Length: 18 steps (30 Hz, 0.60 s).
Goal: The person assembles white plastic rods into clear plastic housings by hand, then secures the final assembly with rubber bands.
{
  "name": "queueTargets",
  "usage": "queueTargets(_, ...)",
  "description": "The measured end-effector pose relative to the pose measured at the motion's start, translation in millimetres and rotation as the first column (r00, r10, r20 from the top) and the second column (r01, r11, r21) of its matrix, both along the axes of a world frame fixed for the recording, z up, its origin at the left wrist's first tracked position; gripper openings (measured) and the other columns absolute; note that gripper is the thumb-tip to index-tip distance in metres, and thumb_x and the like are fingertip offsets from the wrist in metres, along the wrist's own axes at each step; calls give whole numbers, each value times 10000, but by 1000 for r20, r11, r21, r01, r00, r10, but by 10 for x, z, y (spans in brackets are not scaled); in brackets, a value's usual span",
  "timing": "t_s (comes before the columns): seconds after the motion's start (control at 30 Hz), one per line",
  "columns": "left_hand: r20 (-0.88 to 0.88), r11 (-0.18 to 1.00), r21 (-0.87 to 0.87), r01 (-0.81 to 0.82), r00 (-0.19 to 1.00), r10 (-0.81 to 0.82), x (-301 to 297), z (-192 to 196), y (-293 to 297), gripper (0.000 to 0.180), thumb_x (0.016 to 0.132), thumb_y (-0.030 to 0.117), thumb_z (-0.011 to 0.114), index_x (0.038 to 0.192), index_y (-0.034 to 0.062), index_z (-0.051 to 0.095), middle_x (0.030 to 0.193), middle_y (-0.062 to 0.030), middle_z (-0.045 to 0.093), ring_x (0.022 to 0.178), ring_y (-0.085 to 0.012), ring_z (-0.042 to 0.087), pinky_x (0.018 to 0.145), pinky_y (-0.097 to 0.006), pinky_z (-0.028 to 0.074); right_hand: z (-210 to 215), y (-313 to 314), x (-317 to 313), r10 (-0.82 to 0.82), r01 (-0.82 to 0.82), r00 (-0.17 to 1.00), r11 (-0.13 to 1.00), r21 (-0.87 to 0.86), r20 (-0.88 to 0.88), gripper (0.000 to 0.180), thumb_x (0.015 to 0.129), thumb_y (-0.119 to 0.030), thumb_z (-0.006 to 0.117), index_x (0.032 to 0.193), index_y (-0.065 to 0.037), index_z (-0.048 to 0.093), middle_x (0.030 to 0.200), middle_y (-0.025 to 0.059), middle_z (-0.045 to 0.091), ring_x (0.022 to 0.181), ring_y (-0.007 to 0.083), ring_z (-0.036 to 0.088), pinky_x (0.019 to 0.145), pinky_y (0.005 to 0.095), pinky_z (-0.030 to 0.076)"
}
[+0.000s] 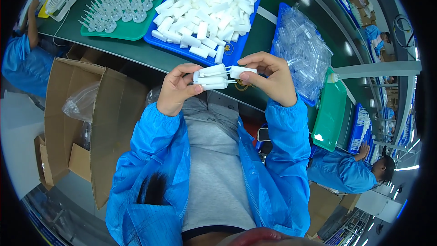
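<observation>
In front of my chest, over the table's near edge, my left hand (176, 86) is closed round several small white cylindrical pieces (212, 83) lying side by side, with thin white stems pointing right. My right hand (276, 76) pinches a short white block (242, 71) between thumb and fingers. That block is at the tip of the upper stem; whether the stem enters it I cannot tell. A lower stem ends close to my right thumb. Just beyond my hands, a blue tray (233, 58) carries a heap of similar white blocks (205, 13).
A green tray (129, 35) of upright clear stemmed parts is at far left. To the right lie a blue tray (278, 25) of clear plastic tubes (302, 52) and a green tray (330, 120). A cardboard box (109, 127) stands at left. Co-workers (343, 168) sit at both sides.
</observation>
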<state>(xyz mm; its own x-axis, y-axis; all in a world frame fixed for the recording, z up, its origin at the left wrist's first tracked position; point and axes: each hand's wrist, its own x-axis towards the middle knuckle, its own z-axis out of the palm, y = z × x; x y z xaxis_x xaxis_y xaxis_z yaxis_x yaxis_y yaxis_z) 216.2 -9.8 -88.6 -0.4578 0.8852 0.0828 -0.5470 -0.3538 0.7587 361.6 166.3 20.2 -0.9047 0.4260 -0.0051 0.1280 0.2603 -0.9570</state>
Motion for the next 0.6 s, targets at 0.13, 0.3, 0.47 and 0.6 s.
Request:
queueTargets(0.13,-97,1000,13,-12,995,13,14,-43,23,407,736,-28,677,1108,50,531,1115,-95,501,1054,-210,523,834,-343,499,16,-27,20,-34,35,999,993,-112,18,212,761,-85,711,948,-7,648,781,62,642,662,91,591,581,198,451)
queueTargets(0.3,-73,1000,-20,-10,997,9,34,8,9,407,702,-67,686,1077,28,561,1095,-92,520,1051,-205,526,881,-334,467,94,-33,54,-10,12,1000,995,-104,26,157,775,-72,694,901,14,657,765,70,635,641,93,582,571,206,449)
queueTargets(0.47,-3,999,-24,-30,1000,30,21,27,21,434,670,-96,699,1073,9,578,1074,-89,544,1047,-196,534,908,-320,443,84,0,61,7,-5,1000,993,-122,12,147,782,-65,685,898,19,654,787,73,637,643,96,579,575,210,445)
queueTargets(0.6,-2,1000,-28,-13,1000,13,16,26,25,434,674,-94,698,1079,6,577,1077,-86,543,1046,-197,535,908,-318,443,61,13,63,6,-5,1000,990,-139,7,142,784,-66,683,895,17,655,796,74,635,645,101,579,573,212,443)
